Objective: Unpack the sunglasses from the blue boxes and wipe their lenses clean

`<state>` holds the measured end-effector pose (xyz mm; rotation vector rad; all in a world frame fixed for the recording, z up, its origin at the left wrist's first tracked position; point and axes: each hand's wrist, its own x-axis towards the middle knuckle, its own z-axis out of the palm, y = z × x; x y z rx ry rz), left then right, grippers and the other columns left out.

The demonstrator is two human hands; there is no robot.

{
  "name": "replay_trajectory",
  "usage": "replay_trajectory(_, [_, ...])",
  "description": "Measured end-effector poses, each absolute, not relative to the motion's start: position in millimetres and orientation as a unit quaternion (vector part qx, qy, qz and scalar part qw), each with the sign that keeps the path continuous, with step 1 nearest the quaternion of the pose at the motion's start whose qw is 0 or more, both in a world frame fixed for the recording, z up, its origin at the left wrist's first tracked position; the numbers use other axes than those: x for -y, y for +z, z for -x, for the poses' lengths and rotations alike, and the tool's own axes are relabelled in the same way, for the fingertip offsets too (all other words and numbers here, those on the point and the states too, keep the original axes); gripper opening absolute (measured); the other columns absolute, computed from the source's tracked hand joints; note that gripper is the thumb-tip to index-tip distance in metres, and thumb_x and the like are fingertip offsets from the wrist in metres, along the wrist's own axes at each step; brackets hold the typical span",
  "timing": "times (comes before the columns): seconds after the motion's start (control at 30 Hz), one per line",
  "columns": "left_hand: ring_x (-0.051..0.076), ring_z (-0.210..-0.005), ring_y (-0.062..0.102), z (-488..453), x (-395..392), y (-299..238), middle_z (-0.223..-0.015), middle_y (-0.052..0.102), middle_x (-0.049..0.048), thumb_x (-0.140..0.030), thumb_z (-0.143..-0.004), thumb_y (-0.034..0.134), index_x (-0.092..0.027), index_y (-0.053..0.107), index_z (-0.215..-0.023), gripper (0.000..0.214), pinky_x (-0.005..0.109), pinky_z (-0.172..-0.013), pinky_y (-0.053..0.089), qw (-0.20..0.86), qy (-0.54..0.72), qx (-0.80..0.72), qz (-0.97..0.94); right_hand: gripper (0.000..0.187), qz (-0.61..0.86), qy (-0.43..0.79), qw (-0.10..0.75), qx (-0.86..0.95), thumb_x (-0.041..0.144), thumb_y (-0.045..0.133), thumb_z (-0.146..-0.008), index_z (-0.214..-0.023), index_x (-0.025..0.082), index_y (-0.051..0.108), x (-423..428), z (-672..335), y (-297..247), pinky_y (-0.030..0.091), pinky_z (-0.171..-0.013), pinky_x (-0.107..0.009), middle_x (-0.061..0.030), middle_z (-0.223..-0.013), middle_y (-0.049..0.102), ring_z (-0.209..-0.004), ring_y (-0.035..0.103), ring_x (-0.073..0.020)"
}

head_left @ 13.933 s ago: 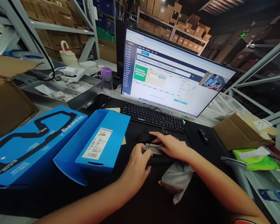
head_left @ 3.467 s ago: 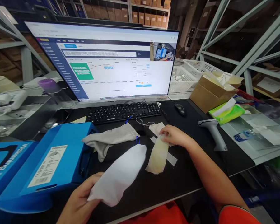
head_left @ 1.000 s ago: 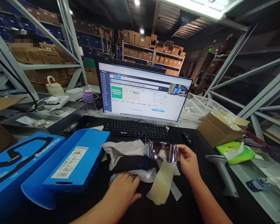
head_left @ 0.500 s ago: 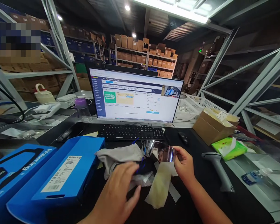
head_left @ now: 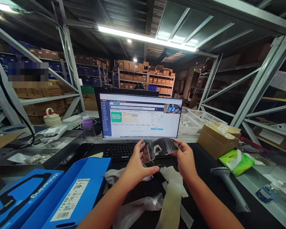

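A curved, glossy, see-through visor lens (head_left: 168, 146) with a notch in its lower edge is raised in front of the keyboard. My right hand (head_left: 186, 160) pinches its right end between thumb and fingers. Around the left end are the fingers of my left hand (head_left: 135, 165), with the thumb stretched out below it. Beneath the hands lie a yellowish-white protective sheet (head_left: 171, 200), a crumpled translucent wrapper (head_left: 143, 206) and a grey cloth pouch (head_left: 113, 175), partly hidden by my left hand.
Blue boxes, one with a white label (head_left: 72, 198), fill the left. Behind are a keyboard (head_left: 120, 151) and monitor (head_left: 133, 130). On the right are a barcode scanner (head_left: 231, 187), a green tissue pack (head_left: 238, 162), a cardboard box (head_left: 213, 141) and a water bottle (head_left: 268, 192).
My left hand has moved up from above the wrapper to the lens's left end. The lens has turned in my right hand. The camera view has tilted upward.
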<state>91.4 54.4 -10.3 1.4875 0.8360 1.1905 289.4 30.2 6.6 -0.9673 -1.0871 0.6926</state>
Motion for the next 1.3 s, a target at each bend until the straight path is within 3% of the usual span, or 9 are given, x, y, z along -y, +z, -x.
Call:
replay_trajectory(0.1, [0.028,-0.111,0.066,-94,-53,-13,-0.137,0.056,0.0183,-0.018,-0.043,0.093,-0.020,0.047,-0.131,0.100,0.041,-0.093,0.055,0.532,0.574,-0.322,-0.533,0.029,0.411,0.293,0.709,0.492,0.041,0.074,-0.076,-0.093,0.019,0.067,-38,-280,10,0.057,-0.071,-0.033,-0.0072,-0.092,0.073,-0.086,0.068,-0.0236])
replay_trajectory(0.2, [0.019,-0.087,0.069,-93,-50,-13,-0.095,0.072,0.0051,-0.023,-0.046,0.093,-0.016,0.063,-0.101,0.063,0.028,-0.081,0.056,0.537,0.624,-0.315,-0.472,0.031,0.379,0.323,0.714,0.493,0.041,0.079,-0.076,-0.094,0.019,0.068,-42,-275,8,0.056,-0.076,-0.030,-0.0056,-0.094,0.073,-0.087,0.067,-0.0207])
replay_trajectory(0.27, [0.015,-0.081,0.068,-91,-47,-10,-0.082,0.071,0.0024,-0.033,-0.055,0.092,-0.015,0.066,-0.087,0.045,0.023,-0.076,0.054,0.542,0.636,-0.312,-0.452,0.036,0.360,0.414,0.686,0.478,0.044,0.084,-0.072,-0.094,0.019,0.069,-44,-276,5,0.056,-0.070,-0.025,-0.0026,-0.088,0.072,-0.078,0.066,-0.0156])
replay_trajectory(0.4, [0.015,-0.082,0.070,-89,-40,1,-0.083,0.073,0.0035,-0.050,-0.060,0.088,-0.016,0.066,-0.082,0.046,0.024,-0.078,0.056,0.587,0.636,-0.303,-0.399,0.050,0.346,0.564,0.599,0.451,0.047,0.091,-0.061,-0.095,0.018,0.069,-52,-288,-1,0.056,-0.058,-0.018,0.0016,-0.072,0.067,-0.061,0.063,-0.0092])
replay_trajectory(0.6, [0.008,-0.057,0.063,-90,-37,9,-0.063,0.062,-0.0046,-0.051,-0.053,0.090,-0.016,0.057,-0.070,0.051,0.021,-0.063,0.056,0.626,0.610,-0.324,-0.362,0.055,0.339,0.634,0.515,0.466,0.049,0.091,-0.062,-0.100,0.017,0.069,-54,-310,-4,0.056,-0.056,-0.016,0.0020,-0.070,0.066,-0.066,0.070,-0.0117])
replay_trajectory(0.77, [0.003,-0.041,0.048,-84,-41,5,-0.049,0.052,-0.0094,-0.051,-0.058,0.086,-0.016,0.057,-0.070,0.047,0.013,-0.044,0.042,0.597,0.600,-0.362,-0.391,0.053,0.317,0.656,0.415,0.546,0.043,0.087,-0.071,-0.111,0.013,0.068,-49,-330,3,0.049,-0.048,-0.018,0.0024,-0.063,0.064,-0.050,0.063,-0.0100])
replay_trajectory(1.0, [0.007,-0.041,0.051,-73,-37,11,-0.051,0.058,-0.0054,-0.041,-0.063,0.086,-0.014,0.064,-0.075,0.037,0.017,-0.043,0.046,0.581,0.523,-0.368,-0.504,0.036,0.360,0.524,0.419,0.648,0.038,0.076,-0.083,-0.111,0.017,0.067,-28,-345,23,0.049,-0.059,-0.022,0.0033,-0.071,0.062,-0.059,0.063,-0.0103])
replay_trajectory(1.17, [0.009,-0.041,0.051,-70,-30,18,-0.052,0.055,-0.0067,-0.041,-0.064,0.083,-0.016,0.061,-0.082,0.038,0.019,-0.040,0.044,0.568,0.449,-0.360,-0.589,0.016,0.423,0.309,0.470,0.711,0.030,0.066,-0.089,-0.102,0.021,0.072,-16,-345,30,0.052,-0.071,-0.026,0.0002,-0.081,0.068,-0.076,0.066,-0.0156])
replay_trajectory(1.3, [0.023,-0.093,0.070,-68,-23,20,-0.100,0.073,0.0045,-0.027,-0.060,0.087,-0.022,0.059,-0.120,0.067,0.036,-0.088,0.057,0.468,0.386,-0.341,-0.718,0.018,0.443,0.096,0.487,0.747,0.019,0.058,-0.092,-0.100,0.022,0.074,-12,-342,32,0.053,-0.074,-0.027,-0.0020,-0.090,0.075,-0.084,0.070,-0.0183])
